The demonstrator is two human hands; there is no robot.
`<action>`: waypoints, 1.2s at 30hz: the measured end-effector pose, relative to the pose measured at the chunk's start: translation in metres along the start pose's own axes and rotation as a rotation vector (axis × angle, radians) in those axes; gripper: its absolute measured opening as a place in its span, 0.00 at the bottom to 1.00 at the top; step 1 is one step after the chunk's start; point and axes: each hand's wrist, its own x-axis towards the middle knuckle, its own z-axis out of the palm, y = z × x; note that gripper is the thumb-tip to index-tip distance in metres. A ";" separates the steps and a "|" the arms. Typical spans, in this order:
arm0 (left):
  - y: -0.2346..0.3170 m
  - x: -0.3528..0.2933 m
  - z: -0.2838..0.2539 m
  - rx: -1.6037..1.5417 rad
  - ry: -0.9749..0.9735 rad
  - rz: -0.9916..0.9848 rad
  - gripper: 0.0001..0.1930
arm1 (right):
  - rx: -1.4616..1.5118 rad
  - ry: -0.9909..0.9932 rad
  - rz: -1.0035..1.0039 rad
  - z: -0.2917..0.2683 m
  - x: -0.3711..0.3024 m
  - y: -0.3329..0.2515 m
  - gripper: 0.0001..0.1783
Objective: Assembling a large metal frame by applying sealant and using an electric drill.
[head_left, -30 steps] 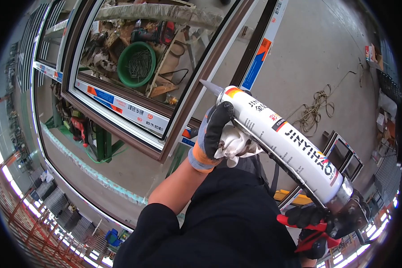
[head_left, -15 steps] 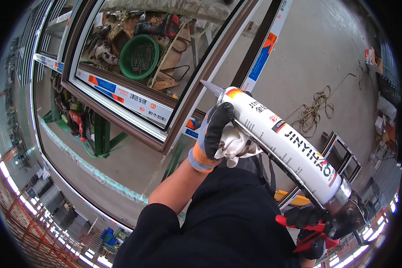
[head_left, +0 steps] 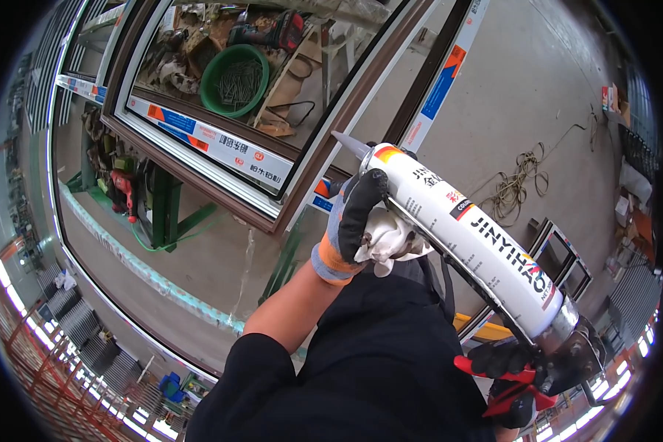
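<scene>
A caulking gun [head_left: 486, 295] loaded with a white sealant cartridge [head_left: 468, 221] slants across my front, its grey nozzle [head_left: 350, 144] aimed up and left. My left hand [head_left: 357, 225], in a grey and orange glove with black coating, is closed around the gun's front end. A crumpled, stained white cloth [head_left: 392, 239] is tucked under that same hand. At the rear, my right hand [head_left: 512, 376], black-gloved, wraps the red handle and trigger [head_left: 504, 398]. The nozzle tip appears over the edge of a brown window frame [head_left: 350, 110]; whether they touch I cannot tell.
Through the frame's glass show a green bowl of screws [head_left: 236, 81] and a red and black power tool [head_left: 272, 31]. Green bench legs [head_left: 166, 210] stand below. A coiled rope [head_left: 516, 184] and a small frame [head_left: 563, 254] lie on the floor at right.
The window frame's near corner sits slightly higher and further right in view. Both hands keep their grip, and the gun has hardly moved in the picture.
</scene>
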 end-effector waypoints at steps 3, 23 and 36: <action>-0.001 -0.004 -0.006 -0.267 -0.040 -0.104 0.20 | -0.001 -0.004 -0.001 0.000 -0.005 0.002 0.33; -0.008 -0.048 -0.030 0.130 0.053 -0.097 0.31 | -0.026 -0.017 -0.006 -0.001 -0.040 0.016 0.33; -0.020 -0.084 -0.046 0.088 0.169 -0.030 0.19 | -0.036 -0.048 -0.010 -0.001 -0.061 0.026 0.33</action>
